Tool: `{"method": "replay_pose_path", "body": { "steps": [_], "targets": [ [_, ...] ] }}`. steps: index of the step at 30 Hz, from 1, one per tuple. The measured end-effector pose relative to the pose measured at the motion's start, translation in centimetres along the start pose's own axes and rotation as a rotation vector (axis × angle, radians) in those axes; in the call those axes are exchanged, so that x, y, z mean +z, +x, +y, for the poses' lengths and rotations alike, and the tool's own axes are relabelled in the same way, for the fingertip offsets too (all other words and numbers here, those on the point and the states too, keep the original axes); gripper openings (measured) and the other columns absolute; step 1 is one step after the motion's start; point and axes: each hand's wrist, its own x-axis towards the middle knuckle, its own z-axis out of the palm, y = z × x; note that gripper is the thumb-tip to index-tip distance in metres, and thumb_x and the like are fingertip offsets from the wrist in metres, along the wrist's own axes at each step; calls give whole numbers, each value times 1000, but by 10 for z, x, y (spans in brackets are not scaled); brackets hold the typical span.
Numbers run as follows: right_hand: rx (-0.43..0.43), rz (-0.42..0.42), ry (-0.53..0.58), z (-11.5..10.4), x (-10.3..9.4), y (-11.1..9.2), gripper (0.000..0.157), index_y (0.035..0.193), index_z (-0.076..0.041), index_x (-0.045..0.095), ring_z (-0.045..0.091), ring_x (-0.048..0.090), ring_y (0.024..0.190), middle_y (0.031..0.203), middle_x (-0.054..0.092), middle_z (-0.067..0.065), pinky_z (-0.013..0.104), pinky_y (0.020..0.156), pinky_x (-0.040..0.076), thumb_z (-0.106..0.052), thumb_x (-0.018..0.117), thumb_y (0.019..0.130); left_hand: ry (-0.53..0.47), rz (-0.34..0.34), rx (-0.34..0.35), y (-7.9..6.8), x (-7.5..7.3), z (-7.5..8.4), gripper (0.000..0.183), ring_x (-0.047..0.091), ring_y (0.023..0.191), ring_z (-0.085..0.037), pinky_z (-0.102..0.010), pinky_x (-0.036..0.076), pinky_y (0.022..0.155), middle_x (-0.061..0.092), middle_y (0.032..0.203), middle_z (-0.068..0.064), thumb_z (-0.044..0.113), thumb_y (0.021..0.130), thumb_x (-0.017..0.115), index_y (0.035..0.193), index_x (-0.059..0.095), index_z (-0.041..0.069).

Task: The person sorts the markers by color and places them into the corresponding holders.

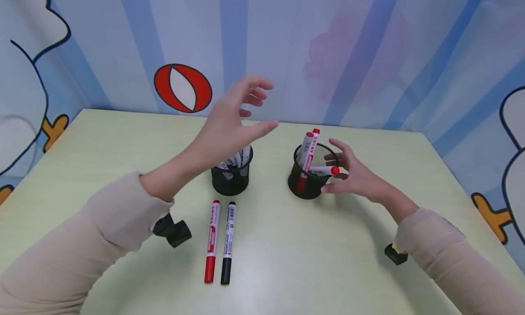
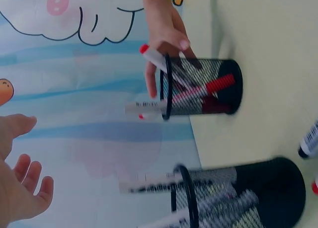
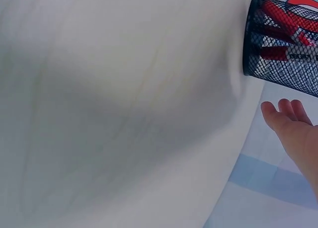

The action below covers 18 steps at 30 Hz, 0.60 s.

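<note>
My left hand (image 1: 229, 123) is raised over the left black mesh pen cup (image 1: 230, 183), fingers loosely bent, thumb stretched out, nothing in it. White-barrelled markers (image 1: 242, 157) stand in that cup, partly hidden behind the hand. At the right mesh pen cup (image 1: 309, 189), my right hand (image 1: 354, 173) is spread around the right side near the rim. In the right wrist view a gap shows between the thumb (image 3: 283, 121) and the cup wall. Red-capped markers (image 1: 308, 151) lean in this cup, one tilted low toward the right hand.
A red marker (image 1: 212, 242) and a black marker (image 1: 228, 244) lie side by side on the pale table (image 1: 311, 260), in front of the left cup. Behind the table's far edge hangs a blue striped backdrop (image 1: 283, 55) with cartoon figures.
</note>
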Motion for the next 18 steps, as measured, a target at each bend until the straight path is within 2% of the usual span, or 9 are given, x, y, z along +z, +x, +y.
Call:
{"method": "replay_pose_path", "body": {
  "steps": [4, 9, 13, 16, 18],
  "targets": [
    [-7, -2, -24, -7, -3, -7, 104, 148, -20, 0, 37, 24, 132, 144, 22, 22, 57, 104, 27, -3, 73, 76, 35, 38, -15, -12, -21, -10, 55, 51, 107, -14, -32, 46, 87, 53, 117, -5, 12, 81, 73, 129, 45, 8],
    [-34, 4, -58, -15, -9, -17, 104, 148, -23, 0, 36, 26, 132, 143, 25, 19, 56, 103, 29, -4, 74, 77, 44, 65, -95, -33, -50, -18, 60, 50, 110, -16, -35, 45, 90, 52, 118, -5, 11, 80, 73, 131, 42, 11],
    [-47, 20, -82, -19, -14, -22, 103, 148, -24, 2, 33, 28, 131, 142, 27, 18, 56, 102, 30, -4, 74, 78, 98, 51, -116, -50, -71, -29, 66, 48, 111, -16, -25, 44, 90, 50, 120, -3, 9, 78, 75, 133, 40, 15],
    [-38, 49, -103, -22, -18, -28, 102, 148, -25, 4, 31, 30, 130, 142, 29, 15, 55, 102, 32, -4, 74, 77, 139, 27, -123, -63, -83, -43, 72, 46, 111, -16, -18, 41, 88, 49, 123, -2, 8, 75, 78, 135, 39, 16],
    [-31, 66, -118, -23, -20, -32, 102, 148, -25, 5, 30, 32, 129, 141, 31, 13, 53, 101, 34, -3, 74, 77, 155, 10, -153, -73, -88, -54, 75, 45, 113, -16, -16, 41, 88, 49, 126, -2, 8, 73, 79, 136, 39, 16]
  ]
}}
